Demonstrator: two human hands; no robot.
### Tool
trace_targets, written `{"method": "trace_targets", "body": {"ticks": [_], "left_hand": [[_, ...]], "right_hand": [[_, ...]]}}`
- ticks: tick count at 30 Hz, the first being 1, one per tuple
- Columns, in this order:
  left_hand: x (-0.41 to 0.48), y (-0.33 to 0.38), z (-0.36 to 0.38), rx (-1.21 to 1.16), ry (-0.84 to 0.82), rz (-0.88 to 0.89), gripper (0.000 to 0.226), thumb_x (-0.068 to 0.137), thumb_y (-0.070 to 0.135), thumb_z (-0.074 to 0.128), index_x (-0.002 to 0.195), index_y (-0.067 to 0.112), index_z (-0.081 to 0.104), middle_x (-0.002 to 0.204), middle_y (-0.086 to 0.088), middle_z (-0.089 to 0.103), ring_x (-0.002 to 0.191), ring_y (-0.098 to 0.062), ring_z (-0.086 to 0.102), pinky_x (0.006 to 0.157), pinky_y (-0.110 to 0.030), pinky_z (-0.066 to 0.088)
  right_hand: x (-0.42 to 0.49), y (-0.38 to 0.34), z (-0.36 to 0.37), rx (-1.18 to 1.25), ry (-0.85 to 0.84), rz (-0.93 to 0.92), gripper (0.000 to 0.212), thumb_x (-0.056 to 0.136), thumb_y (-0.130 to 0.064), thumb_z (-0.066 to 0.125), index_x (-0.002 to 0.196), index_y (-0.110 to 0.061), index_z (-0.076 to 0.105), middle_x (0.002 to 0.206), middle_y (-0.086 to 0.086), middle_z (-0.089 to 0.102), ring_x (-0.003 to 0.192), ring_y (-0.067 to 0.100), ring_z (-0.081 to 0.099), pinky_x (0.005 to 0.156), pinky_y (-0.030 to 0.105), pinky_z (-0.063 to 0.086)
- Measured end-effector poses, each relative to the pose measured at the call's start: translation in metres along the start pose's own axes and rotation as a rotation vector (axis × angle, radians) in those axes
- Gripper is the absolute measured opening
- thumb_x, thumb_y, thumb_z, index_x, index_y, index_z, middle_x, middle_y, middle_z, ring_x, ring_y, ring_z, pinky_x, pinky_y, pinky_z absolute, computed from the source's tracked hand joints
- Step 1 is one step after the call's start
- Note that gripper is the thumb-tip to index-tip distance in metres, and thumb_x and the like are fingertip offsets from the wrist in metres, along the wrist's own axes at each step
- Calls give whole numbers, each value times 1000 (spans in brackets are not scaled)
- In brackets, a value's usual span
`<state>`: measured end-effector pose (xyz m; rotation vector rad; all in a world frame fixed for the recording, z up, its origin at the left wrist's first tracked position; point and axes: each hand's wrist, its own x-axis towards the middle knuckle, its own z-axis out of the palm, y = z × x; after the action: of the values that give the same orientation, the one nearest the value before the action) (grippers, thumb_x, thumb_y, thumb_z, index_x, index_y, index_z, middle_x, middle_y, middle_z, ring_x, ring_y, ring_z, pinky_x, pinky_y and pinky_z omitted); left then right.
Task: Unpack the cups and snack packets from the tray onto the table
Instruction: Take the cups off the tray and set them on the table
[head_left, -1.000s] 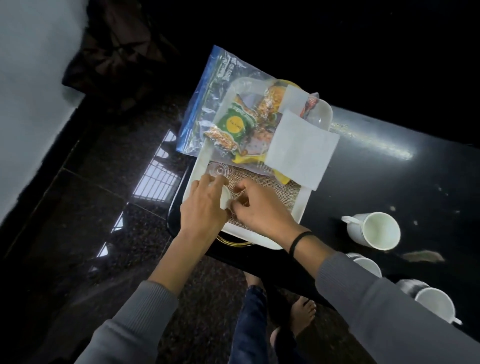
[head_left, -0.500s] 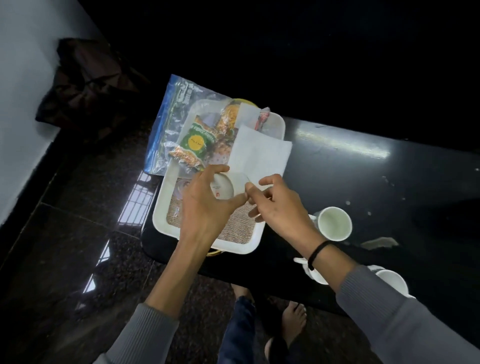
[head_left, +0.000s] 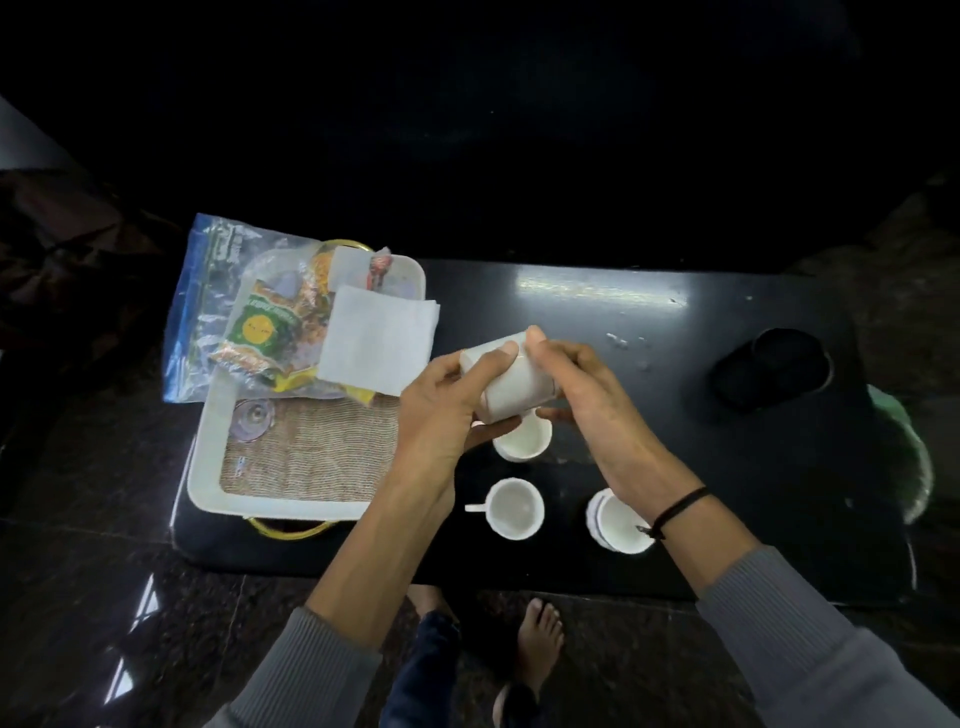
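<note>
White glazed cup (head_left: 514, 387) gripped by fingers (head_left: 496, 359) of left hand (head_left: 441, 421) and right hand (head_left: 589, 400); three more cups (head_left: 511, 509) stand on glossy black desk (head_left: 685, 431), at tray's (head_left: 200, 470) three o'clock.

3 cups (head_left: 514, 506) block table (head_left: 727, 441) front-ctr; free betw. cups & black stack (head_left: 774, 369), far side too.

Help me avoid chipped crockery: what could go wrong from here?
1. The white cup, held tilted by the left hand and right hand, hangs right above a standing cup on the table; lowered straight, the two could knock together.
2. The right forearm crosses over the striped cup and might clip it.
</note>
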<state>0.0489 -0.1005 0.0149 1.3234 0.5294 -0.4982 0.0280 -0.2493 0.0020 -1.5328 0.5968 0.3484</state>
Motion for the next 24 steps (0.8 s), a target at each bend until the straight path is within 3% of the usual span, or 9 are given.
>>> {"method": "trace_targets", "body": {"ticks": [6,9,10,12,14,17,19,22,24], "left_hand": [[-5,-15,44,-86,-141,-138,48,84,47,75,114,9,73,111,-21,74,97,-35,76,82,-49,62],[-2,-22,55,86,-146,-143,43,88,54,67,109,18,74,102,-13,77,90,-25,77,70,-39,63],[-1,-23,58,173,-156,-124,40,89,55,64,106,20,75,97,-9,78,85,-21,78,65,-36,63],[4,-24,58,334,-168,-40,30,94,48,61,102,23,75,92,-4,78,79,-13,77,62,-32,63],[9,-23,55,430,-140,51,19,97,33,60,102,22,74,95,0,78,82,-9,76,61,-29,62],[16,-24,46,593,-47,182,15,96,29,59,103,24,72,95,7,77,93,-13,73,74,-34,62],[20,-29,36,876,31,335,20,95,32,59,111,26,69,105,8,75,101,-13,69,87,-37,57],[27,-40,20,1217,37,457,42,93,35,62,133,23,60,129,3,66,122,-19,57,98,-42,49],[33,-48,12,1316,-37,412,60,89,38,67,144,22,49,142,-1,57,132,-24,48,106,-47,42]], "right_hand": [[-15,-2,-48,19,-53,4,59,76,-73,69,117,-31,69,114,0,74,98,20,72,74,36,55],[-15,4,-68,18,-2,3,56,73,-61,80,118,-29,70,110,0,76,96,27,75,76,49,61],[-15,6,-73,19,17,-11,56,72,-58,82,118,-28,70,108,-2,77,93,23,76,72,45,62],[-15,11,-82,-8,53,-51,58,70,-53,86,119,-27,68,108,-5,77,88,11,76,64,25,59],[-15,18,-90,-101,109,-76,63,67,-53,88,120,-29,66,112,-9,75,91,4,73,59,13,55],[-10,30,-100,-385,201,-74,69,63,-56,89,121,-32,61,113,-12,69,103,7,66,74,16,53],[-6,38,-103,-546,232,-65,72,63,-52,90,123,-29,57,115,-8,66,108,15,63,84,30,53],[0,46,-103,-680,207,-81,74,66,-43,91,128,-25,54,126,-4,64,114,26,60,97,46,51],[5,53,-102,-766,177,-99,72,67,-40,90,126,-24,54,117,-4,64,110,27,61,95,45,51]]}}
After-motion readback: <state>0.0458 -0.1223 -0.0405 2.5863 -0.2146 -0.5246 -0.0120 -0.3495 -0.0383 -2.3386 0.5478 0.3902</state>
